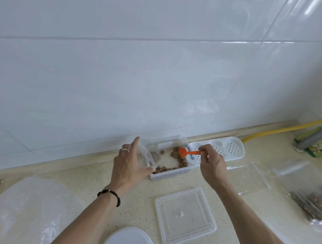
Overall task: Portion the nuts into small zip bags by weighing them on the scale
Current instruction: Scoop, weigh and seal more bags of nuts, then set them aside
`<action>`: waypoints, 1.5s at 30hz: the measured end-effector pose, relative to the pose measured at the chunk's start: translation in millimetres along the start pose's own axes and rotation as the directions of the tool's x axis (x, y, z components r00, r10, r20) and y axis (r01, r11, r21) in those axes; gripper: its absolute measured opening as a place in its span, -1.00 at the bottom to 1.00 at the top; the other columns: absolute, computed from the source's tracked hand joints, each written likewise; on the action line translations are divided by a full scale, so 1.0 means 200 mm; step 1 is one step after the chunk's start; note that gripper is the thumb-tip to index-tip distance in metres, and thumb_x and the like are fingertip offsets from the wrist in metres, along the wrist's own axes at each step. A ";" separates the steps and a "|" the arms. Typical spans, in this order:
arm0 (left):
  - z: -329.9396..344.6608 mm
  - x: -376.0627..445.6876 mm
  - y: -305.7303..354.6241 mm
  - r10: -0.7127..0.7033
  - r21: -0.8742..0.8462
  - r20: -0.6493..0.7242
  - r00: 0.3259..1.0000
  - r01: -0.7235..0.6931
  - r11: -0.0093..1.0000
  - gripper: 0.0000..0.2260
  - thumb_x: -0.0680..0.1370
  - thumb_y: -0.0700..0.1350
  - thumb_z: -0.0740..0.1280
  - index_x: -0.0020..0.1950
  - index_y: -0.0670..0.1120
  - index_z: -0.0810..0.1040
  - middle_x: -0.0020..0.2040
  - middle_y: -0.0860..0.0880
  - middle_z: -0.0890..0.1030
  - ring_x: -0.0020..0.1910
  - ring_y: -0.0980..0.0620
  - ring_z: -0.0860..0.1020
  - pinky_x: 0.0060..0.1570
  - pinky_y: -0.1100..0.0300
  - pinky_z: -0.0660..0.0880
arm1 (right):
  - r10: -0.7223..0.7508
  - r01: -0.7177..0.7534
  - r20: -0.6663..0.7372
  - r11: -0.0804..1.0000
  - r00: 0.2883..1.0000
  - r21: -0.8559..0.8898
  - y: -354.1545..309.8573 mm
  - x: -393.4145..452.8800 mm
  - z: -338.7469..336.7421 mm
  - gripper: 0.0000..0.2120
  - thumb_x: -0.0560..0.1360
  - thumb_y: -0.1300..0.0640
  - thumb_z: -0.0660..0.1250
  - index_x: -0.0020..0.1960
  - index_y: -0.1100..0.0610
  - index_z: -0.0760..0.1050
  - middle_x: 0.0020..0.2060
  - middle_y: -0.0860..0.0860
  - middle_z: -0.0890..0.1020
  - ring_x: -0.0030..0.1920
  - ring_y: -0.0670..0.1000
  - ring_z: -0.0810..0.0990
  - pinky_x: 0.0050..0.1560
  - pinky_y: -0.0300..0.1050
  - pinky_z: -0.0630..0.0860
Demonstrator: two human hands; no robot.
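A clear plastic box stands near the wall with brown nuts scattered inside. My left hand pinches a small clear zip bag at the box's left end, index finger pointing up; the bag holds a few nuts. My right hand grips the handle of an orange spoon, whose bowl hovers over the nuts in the box. No scale can be seen.
The box's clear lid lies in front. A white round lid sits at the bottom edge. Right are an empty zip bag, a filled nut bag and a white perforated tray. Crinkled plastic covers the left.
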State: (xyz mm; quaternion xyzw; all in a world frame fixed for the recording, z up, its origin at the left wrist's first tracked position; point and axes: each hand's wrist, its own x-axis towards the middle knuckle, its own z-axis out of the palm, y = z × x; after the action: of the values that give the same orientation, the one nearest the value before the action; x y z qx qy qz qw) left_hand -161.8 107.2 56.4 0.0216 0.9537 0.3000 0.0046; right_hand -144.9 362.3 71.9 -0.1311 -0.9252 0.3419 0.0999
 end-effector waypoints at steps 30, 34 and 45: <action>-0.01 -0.02 -0.06 0.008 0.082 0.050 0.999 -0.012 0.997 -0.03 0.29 0.16 0.52 0.56 0.09 0.04 0.32 -0.10 0.38 0.28 -0.06 0.39 0.20 0.11 0.38 | 0.381 -0.524 0.361 0.647 0.851 0.553 -0.07 -0.05 0.08 -0.79 0.59 0.35 0.14 0.04 0.23 0.54 -0.23 0.13 0.64 -0.48 0.00 0.54 -0.44 -0.16 0.49; -0.02 0.01 -0.01 0.028 0.075 0.060 0.998 -0.033 0.997 -0.09 0.33 0.12 0.50 0.56 0.08 0.08 0.27 -0.10 0.40 0.21 -0.07 0.44 0.15 0.10 0.42 | 0.394 -0.517 0.338 0.593 0.855 0.617 -0.06 -0.03 0.01 -0.81 0.58 0.34 0.16 0.02 0.21 0.54 -0.10 0.20 0.68 -0.47 0.01 0.53 -0.42 -0.13 0.47; 0.00 0.10 0.08 -0.042 -0.011 0.148 0.988 0.044 0.999 -0.05 0.31 0.16 0.51 0.56 0.11 0.05 0.24 -0.06 0.39 0.25 -0.04 0.42 0.14 0.02 0.46 | 0.149 -0.279 0.258 0.752 0.955 0.597 -0.26 0.03 -0.19 -0.83 0.60 0.31 0.19 0.02 0.17 0.55 -0.20 0.13 0.68 -0.44 0.01 0.55 -0.41 -0.15 0.49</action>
State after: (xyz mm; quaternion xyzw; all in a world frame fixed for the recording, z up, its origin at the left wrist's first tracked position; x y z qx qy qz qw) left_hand -181.4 121.3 65.8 0.0229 0.9489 0.3041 0.0819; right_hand -149.5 349.9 134.4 -0.1618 -0.7423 0.6503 0.0071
